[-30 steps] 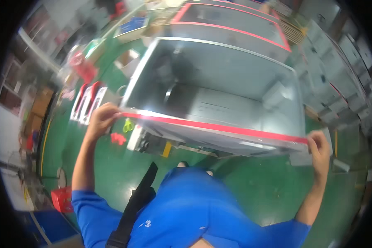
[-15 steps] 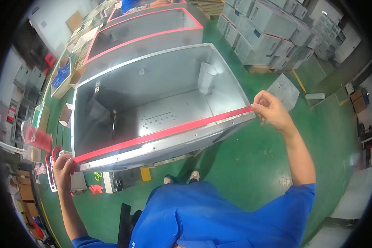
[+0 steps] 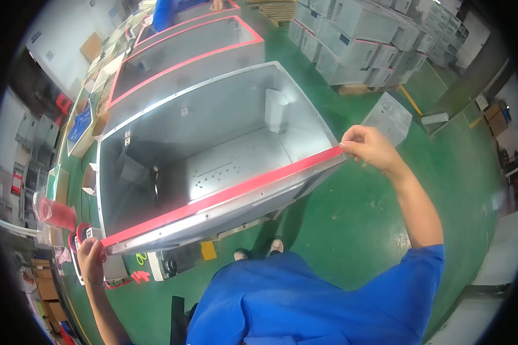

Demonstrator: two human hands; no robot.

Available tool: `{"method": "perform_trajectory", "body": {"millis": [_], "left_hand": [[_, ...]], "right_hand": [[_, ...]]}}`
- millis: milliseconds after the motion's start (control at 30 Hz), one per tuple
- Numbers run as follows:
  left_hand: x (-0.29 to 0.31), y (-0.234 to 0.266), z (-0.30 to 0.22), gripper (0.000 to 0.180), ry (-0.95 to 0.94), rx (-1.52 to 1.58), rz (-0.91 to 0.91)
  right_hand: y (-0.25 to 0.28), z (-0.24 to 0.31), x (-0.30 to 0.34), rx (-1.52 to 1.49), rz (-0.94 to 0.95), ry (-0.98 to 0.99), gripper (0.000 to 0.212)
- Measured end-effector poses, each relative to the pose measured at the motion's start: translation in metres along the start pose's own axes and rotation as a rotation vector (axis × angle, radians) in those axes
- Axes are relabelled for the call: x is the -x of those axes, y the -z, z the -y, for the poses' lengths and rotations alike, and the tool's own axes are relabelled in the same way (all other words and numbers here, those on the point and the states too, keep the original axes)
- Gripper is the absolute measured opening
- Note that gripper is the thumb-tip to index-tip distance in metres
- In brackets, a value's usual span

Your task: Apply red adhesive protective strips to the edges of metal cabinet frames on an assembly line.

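Tape (image 3: 224, 196), red, extends in a straight line along the near edge of the open metal box (image 3: 236, 152). Clock positions are read from the centre of the view, with 12 pointing away from the person.

Left hand (image 3: 90, 261): at 8 o'clock, beside the near left corner of the box. Thumb and fingers are pinched on one end of the tape.

Right hand (image 3: 369, 150): just before 3 o'clock, at the near right corner. Thumb and forefinger are closed on the other end. Whether the tape touches the edge along its full length cannot be told.

Box: set at a slant, cavity facing up; the bare near flange carries a row of small holes or rivets beside the tape.

Surroundings: a second box (image 3: 184, 77), its rim lined in red, stands at 11 o'clock. Stacked boxes (image 3: 362, 43) occupy 1 o'clock. A loose grey case (image 3: 389, 119) rests on the green floor (image 3: 357, 230) at 2 o'clock. Red scraps (image 3: 140, 277) lie between 7 and 8 o'clock. A co-worker's hand (image 3: 217, 6) shows near 12 o'clock.
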State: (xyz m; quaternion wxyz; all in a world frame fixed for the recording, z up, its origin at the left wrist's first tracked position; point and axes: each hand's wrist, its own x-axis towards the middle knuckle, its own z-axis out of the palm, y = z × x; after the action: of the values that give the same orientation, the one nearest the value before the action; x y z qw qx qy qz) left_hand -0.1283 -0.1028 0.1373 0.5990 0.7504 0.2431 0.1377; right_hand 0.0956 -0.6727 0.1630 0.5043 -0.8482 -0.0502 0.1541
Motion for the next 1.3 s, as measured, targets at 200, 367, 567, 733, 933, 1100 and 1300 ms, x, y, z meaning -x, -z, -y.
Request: {"method": "perform_trajectory", "body": {"millis": [200, 367, 567, 733, 933, 1100, 1300], "left_hand": [[0.000, 0.002, 0.002, 0.010, 0.006, -0.086, 0.032], [0.004, -0.002, -0.001, 0.013, 0.040, -0.104, 0.039], [0.005, -0.002, -0.003, 0.012, 0.069, -0.078, 0.045], [0.006, -0.001, -0.002, 0.012, 0.074, -0.061, 0.033], [0.007, -0.002, -0.001, 0.010, 0.070, -0.067, 0.022], [0.005, 0.003, 0.003, 0.009, 0.065, -0.056, 0.034], [0.008, -0.003, 0.001, 0.010, 0.041, -0.075, 0.019]], "right_hand": [[0.006, -0.007, -0.005, 0.103, 0.055, 0.001, 0.014], [0.012, -0.013, -0.009, 0.109, 0.096, 0.011, 0.015], [0.015, -0.017, -0.013, 0.110, 0.124, 0.049, 0.014], [0.015, -0.019, -0.014, 0.082, 0.132, 0.063, 0.014], [0.015, -0.017, -0.012, 0.059, 0.140, 0.072, 0.013], [0.016, -0.019, -0.015, 0.038, 0.150, 0.083, 0.012], [0.017, -0.017, -0.016, 0.048, 0.168, 0.070, 0.012]]}}
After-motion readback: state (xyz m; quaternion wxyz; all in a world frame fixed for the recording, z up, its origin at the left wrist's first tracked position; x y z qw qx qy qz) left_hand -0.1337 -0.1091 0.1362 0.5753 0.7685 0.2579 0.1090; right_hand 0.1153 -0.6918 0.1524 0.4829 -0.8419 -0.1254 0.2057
